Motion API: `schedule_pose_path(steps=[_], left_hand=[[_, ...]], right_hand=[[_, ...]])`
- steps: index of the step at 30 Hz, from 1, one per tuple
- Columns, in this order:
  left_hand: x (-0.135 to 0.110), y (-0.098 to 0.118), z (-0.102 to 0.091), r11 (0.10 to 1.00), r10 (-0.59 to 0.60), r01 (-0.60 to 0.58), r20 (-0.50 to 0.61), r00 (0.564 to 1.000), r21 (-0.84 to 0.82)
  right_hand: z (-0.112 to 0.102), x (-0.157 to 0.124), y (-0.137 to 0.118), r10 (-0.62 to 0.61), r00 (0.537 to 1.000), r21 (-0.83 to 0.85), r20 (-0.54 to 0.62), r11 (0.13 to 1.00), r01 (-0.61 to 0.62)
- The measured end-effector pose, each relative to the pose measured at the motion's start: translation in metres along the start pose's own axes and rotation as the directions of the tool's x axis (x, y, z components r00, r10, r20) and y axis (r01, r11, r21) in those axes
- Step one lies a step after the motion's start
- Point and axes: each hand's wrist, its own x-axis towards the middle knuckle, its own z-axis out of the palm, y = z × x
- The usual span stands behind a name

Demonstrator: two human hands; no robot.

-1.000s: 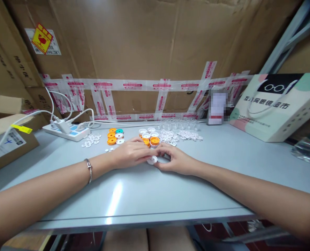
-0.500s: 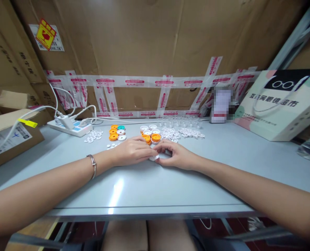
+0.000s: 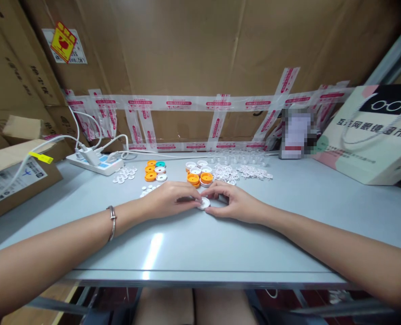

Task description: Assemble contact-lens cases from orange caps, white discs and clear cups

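Packing workshop, stacked cardboard cartons [image 3: 193, 49], grey worktable [image 3: 220, 243], sorted plastic caps [image 3: 200, 174]

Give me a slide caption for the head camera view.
Both hands, left hand and right hand, pinch a white disc on a grey table.

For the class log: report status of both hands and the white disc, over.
Left hand and right hand pinch white disc on grey table. Orange caps just behind; nothing blocking.
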Motion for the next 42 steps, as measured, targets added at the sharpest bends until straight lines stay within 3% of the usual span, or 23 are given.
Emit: schedule_pose_path(steps=[9, 14, 20, 29, 42], left_hand=[[-0.001, 0.006, 0.005, 0.998, -0.060, 0.060, -0.008, 0.998, 0.021], [0.001, 0.005, 0.006, 0.997, -0.083, 0.083, -0.066, 0.994, 0.002], [0.002, 0.003, 0.007, 0.994, -0.107, 0.106, -0.063, 0.992, -0.005], [0.001, -0.005, 0.008, 1.000, 0.007, -0.006, -0.101, 0.995, 0.014], [0.000, -0.006, 0.009, 0.997, 0.036, -0.030, -0.085, 0.996, 0.076]], right_hand=[[0.000, -0.002, -0.002, -0.005, 1.000, -0.024, -0.030, 1.000, 0.004], [0.002, -0.004, -0.004, -0.007, 0.999, 0.059, -0.048, 0.998, 0.009], [0.003, -0.006, -0.004, 0.034, 0.995, 0.099, -0.089, 0.995, -0.025], [0.003, -0.009, -0.008, 0.002, 0.995, 0.043, -0.104, 0.999, 0.002], [0.003, -0.009, -0.006, -0.034, 0.994, 0.015, -0.103, 0.999, 0.035]])
